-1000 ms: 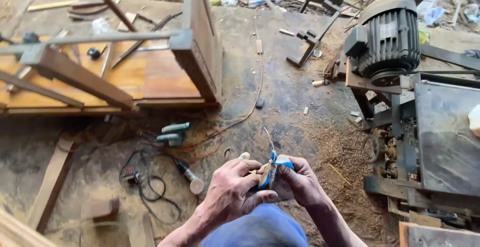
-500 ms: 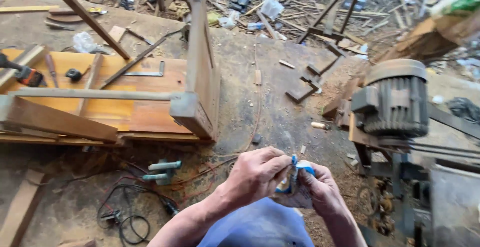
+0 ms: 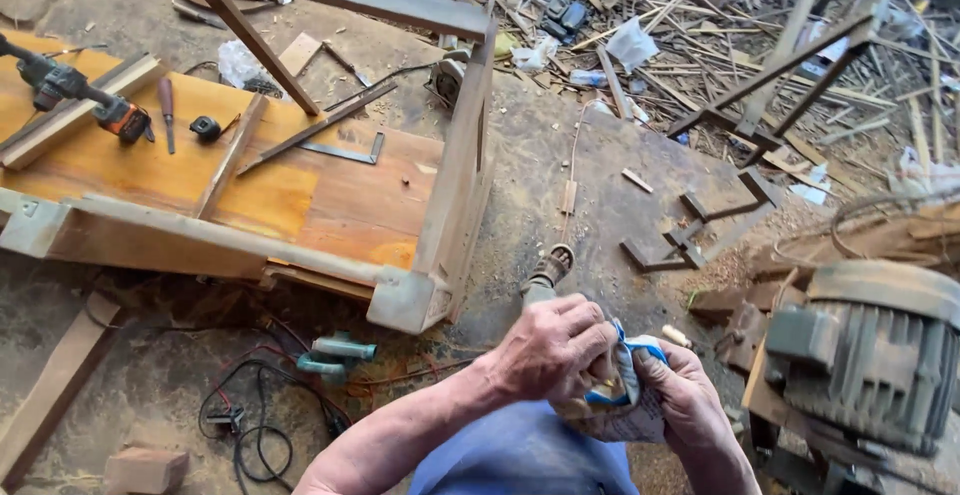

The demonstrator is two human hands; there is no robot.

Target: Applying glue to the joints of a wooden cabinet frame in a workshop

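Note:
Both my hands meet low in the middle of the head view. My left hand has its fingers closed into the mouth of a small crumpled bag, white and blue. My right hand grips the same bag from the right side and below. What the bag contains is hidden by my fingers. A blue garment on my lap lies just beneath the hands.
A wooden furniture frame lies on its side over an orange board with a power drill, a screwdriver and a metal square. A grey electric motor sits right. Black cable and scrap wood cover the dirt floor.
The view has tilted up and left, so the frame and board fill more of it. My hands stay together on the bag, with the left fingers now dug deeper into it.

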